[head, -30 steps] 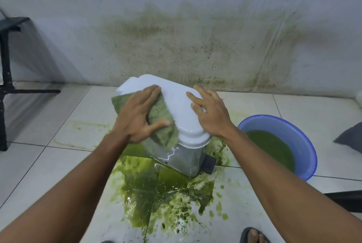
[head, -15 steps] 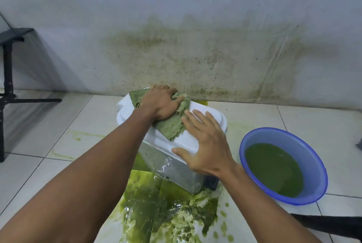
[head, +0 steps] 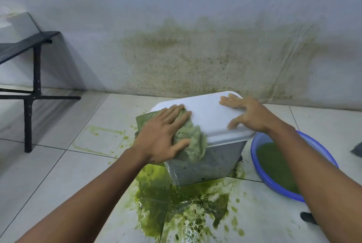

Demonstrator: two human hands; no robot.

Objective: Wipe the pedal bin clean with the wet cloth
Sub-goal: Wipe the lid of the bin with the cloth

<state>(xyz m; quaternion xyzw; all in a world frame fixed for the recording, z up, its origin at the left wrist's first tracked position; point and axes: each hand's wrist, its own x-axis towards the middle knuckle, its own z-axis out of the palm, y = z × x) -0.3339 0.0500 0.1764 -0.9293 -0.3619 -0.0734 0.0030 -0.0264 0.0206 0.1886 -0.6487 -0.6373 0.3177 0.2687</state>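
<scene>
The pedal bin (head: 207,159) stands on the tiled floor, with a white lid (head: 207,115) and a grey, speckled body. My left hand (head: 162,135) presses a green wet cloth (head: 193,141) against the lid's near-left corner, and the cloth hangs over the edge onto the bin's side. My right hand (head: 248,114) lies flat with spread fingers on the right part of the lid, holding nothing. The bin's black pedal barely shows at its lower right.
A green puddle (head: 176,203) spreads on the tiles in front of the bin. A blue basin (head: 260,174) of green water sits right of it. A black metal frame (head: 31,94) stands at the left. The wall behind carries a green stain (head: 205,56).
My left hand has dragged the cloth from the lid's far side to its near-left corner. My right hand shifted to the lid's right part. The view has moved closer and to the left.
</scene>
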